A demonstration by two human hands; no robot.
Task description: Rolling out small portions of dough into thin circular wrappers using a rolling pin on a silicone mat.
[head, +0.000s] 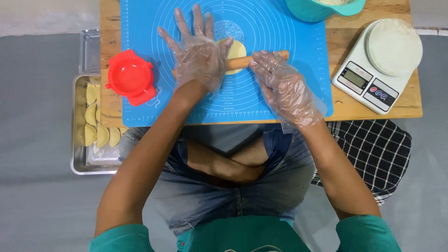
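Head view: both hands (198, 56) (282, 86) press rolling pin (240, 60) mid-mat (289, 28).

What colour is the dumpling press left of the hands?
Red dumpling press, clearest in the head view.

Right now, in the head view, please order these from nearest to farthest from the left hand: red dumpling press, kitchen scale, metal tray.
From the left hand:
1. Red dumpling press, on the mat's left edge.
2. Metal tray, lower left, beside the board.
3. Kitchen scale, far right of the board.
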